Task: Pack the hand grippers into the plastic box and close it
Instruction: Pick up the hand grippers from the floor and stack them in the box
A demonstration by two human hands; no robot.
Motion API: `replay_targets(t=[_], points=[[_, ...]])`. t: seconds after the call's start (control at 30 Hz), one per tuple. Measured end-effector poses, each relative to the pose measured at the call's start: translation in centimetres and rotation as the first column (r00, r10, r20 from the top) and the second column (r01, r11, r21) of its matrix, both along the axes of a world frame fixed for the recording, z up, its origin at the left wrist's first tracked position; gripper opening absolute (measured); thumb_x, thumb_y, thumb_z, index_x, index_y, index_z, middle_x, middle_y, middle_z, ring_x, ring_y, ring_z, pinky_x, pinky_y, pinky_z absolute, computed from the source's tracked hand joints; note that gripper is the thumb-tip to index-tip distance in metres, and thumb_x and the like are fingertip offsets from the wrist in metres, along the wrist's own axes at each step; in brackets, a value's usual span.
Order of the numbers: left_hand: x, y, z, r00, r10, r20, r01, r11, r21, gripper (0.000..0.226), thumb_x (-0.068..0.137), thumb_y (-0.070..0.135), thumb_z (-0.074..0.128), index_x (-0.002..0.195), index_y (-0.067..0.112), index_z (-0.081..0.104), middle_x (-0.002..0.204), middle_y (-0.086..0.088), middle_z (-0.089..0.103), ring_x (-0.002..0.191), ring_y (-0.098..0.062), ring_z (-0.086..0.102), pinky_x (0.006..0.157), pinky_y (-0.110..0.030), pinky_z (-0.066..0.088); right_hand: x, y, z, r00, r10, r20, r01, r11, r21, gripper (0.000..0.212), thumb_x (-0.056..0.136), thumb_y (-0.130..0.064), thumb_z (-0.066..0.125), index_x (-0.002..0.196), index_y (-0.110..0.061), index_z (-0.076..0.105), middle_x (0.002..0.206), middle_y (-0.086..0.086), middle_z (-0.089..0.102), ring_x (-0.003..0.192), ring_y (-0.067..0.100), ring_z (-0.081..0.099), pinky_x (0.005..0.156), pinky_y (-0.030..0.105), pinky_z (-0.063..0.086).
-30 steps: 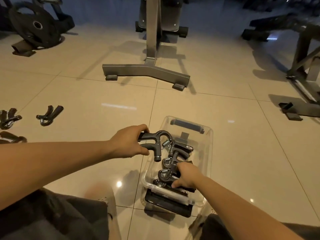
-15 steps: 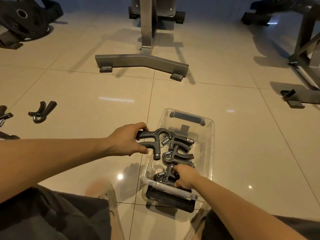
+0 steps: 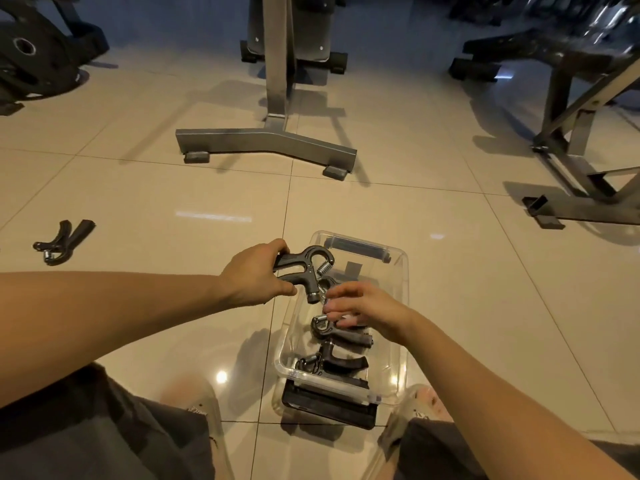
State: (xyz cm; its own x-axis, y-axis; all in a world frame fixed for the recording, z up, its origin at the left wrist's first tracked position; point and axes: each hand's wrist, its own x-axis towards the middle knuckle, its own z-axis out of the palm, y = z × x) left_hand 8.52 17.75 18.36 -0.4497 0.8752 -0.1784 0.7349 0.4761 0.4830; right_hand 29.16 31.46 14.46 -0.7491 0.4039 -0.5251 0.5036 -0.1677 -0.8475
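Observation:
A clear plastic box stands open on the tiled floor in front of me. My left hand grips a dark grey hand gripper by its handles, holding it over the box's left rim. My right hand hovers inside the box, fingers loosely spread and touching a second gripper that lies there. A third gripper rests nearer me in the box. Another gripper lies on the floor far to the left.
A black lid or latch piece sits under the box's near end. A grey metal stand base is ahead, a bench frame stands at the right, and weight plates sit at the far left. My knees frame the box.
My right hand let go of the nearest gripper in the box and lifted farther up to the middle one. My left hand kept its grip, nearly still.

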Motion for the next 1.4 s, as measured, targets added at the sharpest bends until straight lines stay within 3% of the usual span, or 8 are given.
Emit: replay_targets(t=[0.3, 0.43, 0.57, 0.9, 1.07, 1.23, 1.3, 1.4], points=[[2.1, 1.0, 1.6, 0.974, 0.104, 0.203, -0.15, 0.961, 0.231, 0.055, 0.074, 0.05, 0.082, 0.11, 0.027, 0.048, 0.097, 0.007, 0.065, 0.071, -0.016, 0.07, 0.069, -0.041, 0.06, -1.8, -1.8, 4.6, 0.894, -0.363, -0.264, 0.372, 0.928, -0.019, 0.021, 0.094, -0.005, 0.066, 0.113, 0.004, 0.064, 0.09, 0.019, 0.071, 0.077, 0.026, 0.07, 0.069, 0.033, 0.059], [1.4, 1.9, 4.7, 0.923, 0.047, 0.382, -0.13, 0.972, 0.195, 0.054, 0.081, 0.058, 0.074, 0.12, 0.025, 0.055, 0.1, 0.001, 0.069, 0.088, -0.019, 0.07, 0.072, -0.038, 0.059, -0.9, 0.3, 6.4, 0.91, -0.301, -0.287, 0.353, 0.923, 0.152, 0.015, 0.094, -0.003, 0.064, 0.108, 0.001, 0.068, 0.086, 0.015, 0.068, 0.073, 0.025, 0.067, 0.076, 0.037, 0.059], [0.1, 2.7, 7.8, 0.948, -0.074, 0.309, -0.012, 0.963, 0.269, 0.051, 0.096, 0.046, 0.062, 0.142, 0.026, 0.053, 0.115, 0.004, 0.068, 0.102, -0.01, 0.064, 0.094, -0.037, 0.053, -0.4, 1.5, 8.0, 0.953, -0.163, -0.254, 0.246, 0.907, 0.341, 0.016, 0.095, -0.005, 0.063, 0.109, -0.005, 0.071, 0.097, 0.019, 0.071, 0.079, 0.022, 0.067, 0.081, 0.039, 0.059], [0.9, 2.8, 7.2, 0.947, -0.087, 0.309, 0.004, 0.965, 0.262, 0.014, 0.099, 0.021, 0.062, 0.105, 0.014, 0.072, 0.087, -0.004, 0.074, 0.08, -0.018, 0.072, 0.065, -0.024, 0.06, -1.3, 0.9, 8.1, 0.944, -0.166, -0.287, 0.301, 0.791, 0.533, 0.03, 0.092, -0.019, 0.07, 0.122, -0.019, 0.062, 0.098, 0.006, 0.067, 0.086, 0.021, 0.067, 0.082, 0.038, 0.06], [0.6, 3.2, 5.3, 0.836, 0.129, 0.533, -0.262, 0.948, 0.18, 0.014, 0.102, 0.014, 0.056, 0.101, 0.007, 0.068, 0.089, -0.017, 0.073, 0.073, -0.02, 0.071, 0.057, -0.022, 0.056, -0.9, 0.2, 6.1, 1.0, 0.016, 0.019, -0.025, 0.614, 0.789, 0.065, 0.075, -0.052, 0.079, 0.132, -0.027, 0.058, 0.119, -0.008, 0.065, 0.104, 0.012, 0.062, 0.091, 0.032, 0.051], [0.5, 3.7, 3.2, 0.708, 0.206, 0.676, -0.286, 0.958, 0.007, 0.017, 0.103, 0.011, 0.054, 0.106, -0.002, 0.064, 0.089, -0.02, 0.072, 0.067, -0.022, 0.072, 0.065, -0.032, 0.063, -0.7, 0.6, 4.9, 0.969, 0.109, 0.221, -0.246, 0.424, 0.872, 0.061, 0.077, -0.051, 0.078, 0.128, -0.021, 0.061, 0.121, -0.002, 0.064, 0.109, 0.019, 0.059, 0.09, 0.041, 0.051], [0.6, 4.1, 1.8, 0.793, 0.155, 0.59, -0.171, 0.985, -0.029, 0.017, 0.102, 0.016, 0.057, 0.106, 0.001, 0.066, 0.092, -0.02, 0.073, 0.072, -0.023, 0.073, 0.072, -0.038, 0.064, -0.5, 1.1, 4.0, 0.952, 0.107, 0.288, -0.306, 0.425, 0.852, 0.057, 0.076, -0.049, 0.078, 0.123, -0.02, 0.062, 0.116, -0.002, 0.064, 0.104, 0.021, 0.06, 0.086, 0.042, 0.053], [0.3, 4.5, 0.0, 0.977, -0.164, 0.136, 0.181, 0.975, -0.127, 0.038, 0.095, 0.032, 0.066, 0.127, 0.011, 0.063, 0.121, -0.011, 0.069, 0.106, -0.023, 0.067, 0.094, -0.04, 0.055, -0.5, 1.8, 1.3, 0.912, 0.104, 0.396, -0.398, 0.456, 0.796, 0.049, 0.074, -0.042, 0.078, 0.115, -0.021, 0.063, 0.108, -0.002, 0.064, 0.097, 0.022, 0.062, 0.081, 0.041, 0.055]])
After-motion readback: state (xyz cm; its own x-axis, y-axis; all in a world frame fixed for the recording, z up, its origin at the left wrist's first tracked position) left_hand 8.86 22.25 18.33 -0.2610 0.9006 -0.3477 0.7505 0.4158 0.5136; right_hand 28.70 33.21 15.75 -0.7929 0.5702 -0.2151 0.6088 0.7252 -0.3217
